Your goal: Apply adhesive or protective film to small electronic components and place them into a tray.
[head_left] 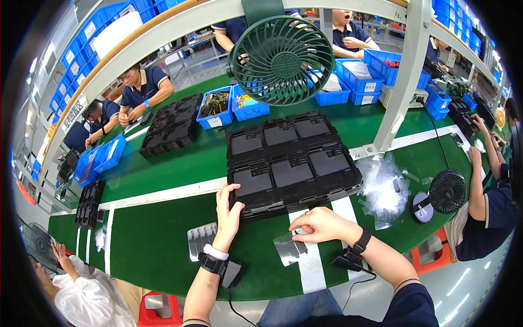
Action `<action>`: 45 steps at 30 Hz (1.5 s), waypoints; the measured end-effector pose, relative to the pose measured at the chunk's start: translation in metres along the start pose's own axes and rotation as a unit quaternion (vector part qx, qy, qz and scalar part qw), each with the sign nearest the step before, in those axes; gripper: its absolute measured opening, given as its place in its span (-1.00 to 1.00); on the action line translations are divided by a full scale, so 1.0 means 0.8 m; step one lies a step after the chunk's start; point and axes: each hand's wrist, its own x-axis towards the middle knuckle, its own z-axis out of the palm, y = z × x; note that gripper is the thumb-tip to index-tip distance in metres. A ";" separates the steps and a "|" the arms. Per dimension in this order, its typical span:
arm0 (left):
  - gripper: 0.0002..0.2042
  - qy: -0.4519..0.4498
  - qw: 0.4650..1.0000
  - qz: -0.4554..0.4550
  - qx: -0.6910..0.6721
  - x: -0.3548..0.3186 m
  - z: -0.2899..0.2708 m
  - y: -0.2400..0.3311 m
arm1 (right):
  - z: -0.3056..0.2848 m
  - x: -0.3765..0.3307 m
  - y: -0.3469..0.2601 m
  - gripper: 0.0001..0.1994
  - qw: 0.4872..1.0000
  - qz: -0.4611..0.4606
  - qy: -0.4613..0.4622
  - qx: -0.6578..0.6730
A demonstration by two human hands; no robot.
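My left hand [226, 212] rests against the front left corner of a black plastic tray [287, 148], thumb and fingers apart. Several flat dark grey rectangular panels [290, 172] sit in the tray's compartments. In front of the tray, the fingers of my right hand [326, 224] are pinched together above a clear plastic sheet [289, 250] with dark pieces on it. A small pale bit shows between those fingertips, too little to name. Close to my left wrist lies another clear sheet [202, 240] with greyish strips. Both wrists wear black bands with small cabled boxes.
A green fan [286, 62] hangs from the metal frame [406, 82] above the tray. Loose clear films [385, 188] are heaped at right, beside a small black fan [447, 192]. Behind stand blue bins [215, 109] and stacked black trays [171, 124]. Co-workers sit around the green table [158, 231].
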 end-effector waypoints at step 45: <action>-0.59 -0.002 1.000 -0.002 -0.001 0.001 0.000 -0.004 | -0.004 0.001 -0.003 -0.72 1.000 0.014 -0.013 0.002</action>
